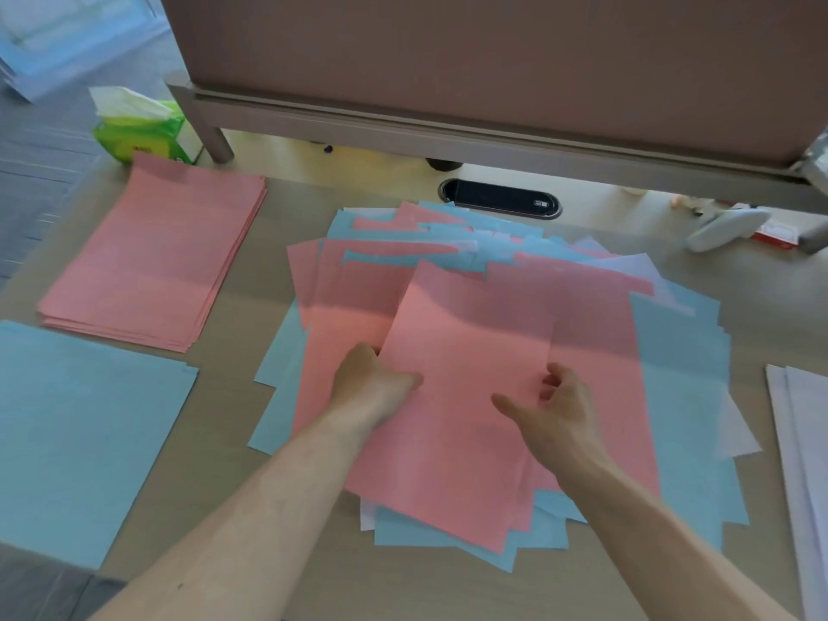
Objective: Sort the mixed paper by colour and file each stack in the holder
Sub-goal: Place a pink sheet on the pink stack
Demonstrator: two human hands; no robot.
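Task item: top pink sheet (pixel 466 351), lying uppermost on the mixed pile (pixel 582 298) of pink, blue and white paper at the centre of the surface (pixel 224 419).
Left grip: the left hand (pixel 372 378) holds the sheet's left edge, thumb on top and fingers tucked out of sight beneath it.
Right grip: the right hand (pixel 555 405) lies at the sheet's right edge with thumb extended and fingers loosely curled; whether it pinches the paper cannot be told.
Destinations: pink stack (pixel 152 257) at far left; blue stack (pixel 76 432) at near left; white stack (pixel 802 463) at the right edge. No holder can be identified in view.
Handling, weight: judged very light; a single sheet lifts with almost no effort.
Handling, stiffness: judged limp; it will likely sag if held at one edge only.
Handling, slip: the sheets probably slide readily over each other, so neighbours may drag along.
Handling, fragility: likely to crease or tear under a hard pinch.
Recommended hold: take opposite long edges, thumb above and fingers below, and lift flat before moving left.
Other item: tissue pack (pixel 143 127) beyond the pink stack.
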